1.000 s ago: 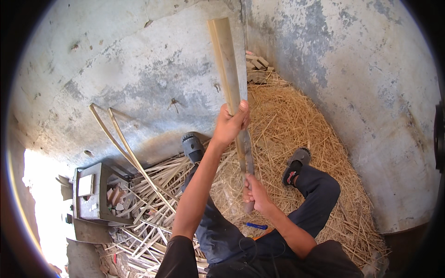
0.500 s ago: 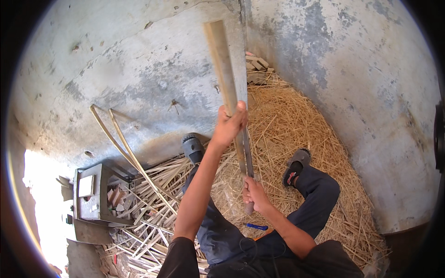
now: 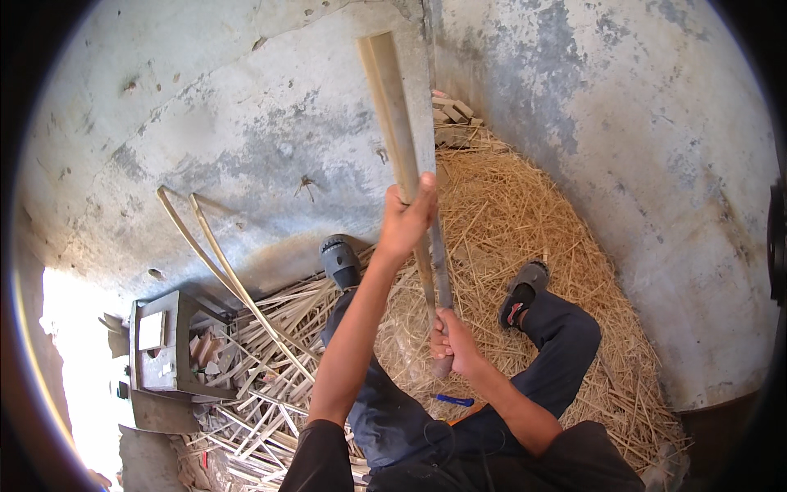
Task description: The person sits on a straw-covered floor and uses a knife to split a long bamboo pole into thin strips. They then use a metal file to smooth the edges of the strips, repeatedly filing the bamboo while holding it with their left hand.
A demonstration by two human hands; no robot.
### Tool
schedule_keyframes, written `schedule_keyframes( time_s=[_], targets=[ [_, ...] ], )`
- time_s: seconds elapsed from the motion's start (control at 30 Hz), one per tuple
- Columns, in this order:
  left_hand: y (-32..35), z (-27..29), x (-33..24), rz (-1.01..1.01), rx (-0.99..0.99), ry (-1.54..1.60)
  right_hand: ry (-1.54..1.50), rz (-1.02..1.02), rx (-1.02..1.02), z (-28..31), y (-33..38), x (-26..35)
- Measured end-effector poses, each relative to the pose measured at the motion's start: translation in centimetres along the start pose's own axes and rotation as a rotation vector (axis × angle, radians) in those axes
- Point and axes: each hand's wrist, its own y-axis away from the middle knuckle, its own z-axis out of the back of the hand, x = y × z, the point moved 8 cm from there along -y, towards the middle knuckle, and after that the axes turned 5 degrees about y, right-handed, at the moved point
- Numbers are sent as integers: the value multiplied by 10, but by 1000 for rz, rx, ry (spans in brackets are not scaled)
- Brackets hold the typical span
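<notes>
Gripping a long pale bamboo slat [image 3: 392, 107] upright with left hand [image 3: 407, 220] wrapped tight around it; right hand [image 3: 452, 344] closed on a dark blade handle [image 3: 439, 271] just below. Golden straw heap [image 3: 525, 213] behind slat, split strips [image 3: 262, 385] left, rough mottled concrete wall [image 3: 246, 123] beyond.

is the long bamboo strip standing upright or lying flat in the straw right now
Upright, leaning slightly. The bamboo strip rises against the wall; the left hand grips it midway, and the right hand holds a blade alongside it.
</notes>
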Motion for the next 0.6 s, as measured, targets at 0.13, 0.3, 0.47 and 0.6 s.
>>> schedule_keyframes(
  time_s=[0.13,0.3,0.47,0.6],
  targets=[
    [1,10,-1,19,-1,12,38,79,8,-7,11,42],
    [-1,5,0,16,39,23,58,432,-26,-19,17,77],
    [0,-3,2,-3,-14,-35,159,-50,-21,3,-7,-15],
    [-2,3,-1,38,-11,25,163,103,-13,-14,8,25]
  ],
)
